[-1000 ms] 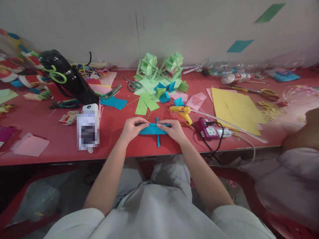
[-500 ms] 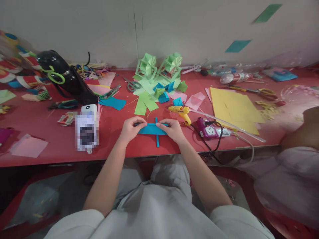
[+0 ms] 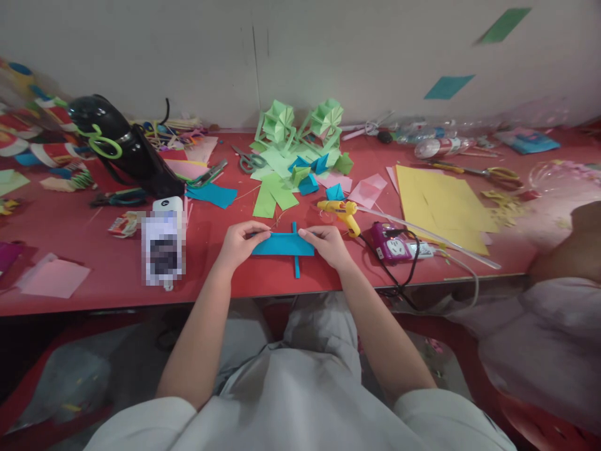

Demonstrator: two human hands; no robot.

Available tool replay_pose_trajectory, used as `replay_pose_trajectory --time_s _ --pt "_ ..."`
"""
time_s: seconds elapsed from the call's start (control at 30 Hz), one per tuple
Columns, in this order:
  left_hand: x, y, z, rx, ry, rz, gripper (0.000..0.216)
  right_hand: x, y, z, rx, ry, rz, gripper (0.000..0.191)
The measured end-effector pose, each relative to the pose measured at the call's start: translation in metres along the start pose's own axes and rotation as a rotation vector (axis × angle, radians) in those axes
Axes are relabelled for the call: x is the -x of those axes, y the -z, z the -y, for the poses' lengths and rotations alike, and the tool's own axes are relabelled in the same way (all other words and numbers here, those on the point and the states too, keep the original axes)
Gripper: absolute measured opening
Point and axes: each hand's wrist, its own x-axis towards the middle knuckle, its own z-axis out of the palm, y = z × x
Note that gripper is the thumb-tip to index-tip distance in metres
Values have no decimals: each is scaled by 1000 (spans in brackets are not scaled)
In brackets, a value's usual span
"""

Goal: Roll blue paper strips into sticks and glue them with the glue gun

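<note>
A strip of blue paper (image 3: 283, 245) lies crosswise before me, its far edge turned over in a narrow fold. At its left end, my left hand (image 3: 241, 244) pinches that edge between thumb and fingers. My right hand (image 3: 327, 243) grips the right end the same way, thumb on top. Under the sheet runs a thin blue paper stick (image 3: 297, 268), which shows at the far and near sides. A yellow glue gun (image 3: 345, 214) rests just beyond my right hand.
Folded green paper pieces (image 3: 279, 122) stand at the back. Yellow sheets (image 3: 439, 207) and a purple power socket (image 3: 392, 243) lie right. A phone (image 3: 163, 247) and a tilted black flask (image 3: 126, 147) are left. Another person's arm (image 3: 566, 250) rests at the right edge.
My left hand has shifted a little left, and more of the blue paper's flat face shows between my hands. My right thumb has slid slightly to the right.
</note>
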Motion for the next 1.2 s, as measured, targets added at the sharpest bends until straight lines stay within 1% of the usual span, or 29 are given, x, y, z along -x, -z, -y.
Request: replay_pose_trajectory --time_s 0.27,0.43,0.67,0.77,0.87,1.0,1.13,1.2 --pt "-1 7 -4 39 35 -27 26 -1 1 -3 -27 -3 -13 47" --pt "-1 11 1 125 55 24 29 -1 1 -2 -81 -13 -24 44" --pt "-2 13 5 116 52 13 28 -2 2 0 -60 -18 -6 44" --pt "-2 14 6 95 56 0 28 -3 3 0 -23 -16 9 47" --pt "-2 17 7 95 64 29 30 -3 3 1 13 -10 22 52" --pt "0 21 6 100 92 69 32 -3 4 1 6 3 28 53" --pt "0 23 3 83 108 29 32 -5 6 -3 -46 -38 52 49" --pt "0 23 3 73 100 14 32 -5 5 -5 -83 -71 36 46"
